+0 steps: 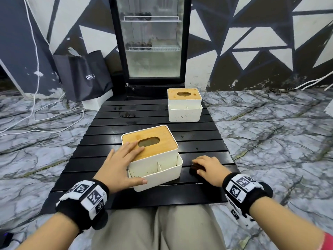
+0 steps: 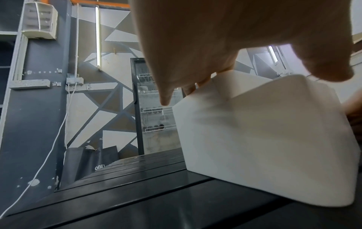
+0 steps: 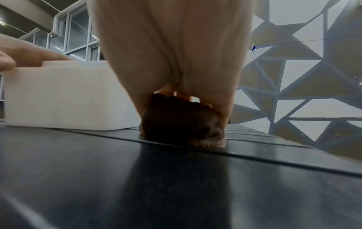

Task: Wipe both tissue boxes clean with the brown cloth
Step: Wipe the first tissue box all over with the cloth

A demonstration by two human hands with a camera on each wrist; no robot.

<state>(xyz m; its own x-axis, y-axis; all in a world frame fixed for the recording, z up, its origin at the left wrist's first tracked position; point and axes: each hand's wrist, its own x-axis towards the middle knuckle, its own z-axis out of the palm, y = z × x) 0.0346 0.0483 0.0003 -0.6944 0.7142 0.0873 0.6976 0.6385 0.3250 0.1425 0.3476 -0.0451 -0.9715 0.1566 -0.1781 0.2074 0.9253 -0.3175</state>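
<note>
A white tissue box with a bamboo lid (image 1: 158, 141) stands on the near part of the black slatted table (image 1: 144, 112). My left hand (image 1: 124, 161) rests on its left corner, fingers flat on the lid and thumb straight along the front compartment wall; the left wrist view shows this box (image 2: 264, 139) under my left hand (image 2: 195, 46). To the box's right, my right hand (image 1: 209, 168) curls over the bunched brown cloth (image 1: 195, 169) on the table. In the right wrist view the cloth (image 3: 180, 120) sits pinched under my right hand (image 3: 172, 54). A second tissue box (image 1: 183, 105), stained and speckled, stands at the far right.
Dark crumbs (image 1: 126, 114) lie on the far slats. Behind the table stands a glass-door fridge (image 1: 153, 42), with a black bag (image 1: 84, 74) to its left. White cables (image 1: 54, 114) trail over the marble floor. My knees are under the table's near edge.
</note>
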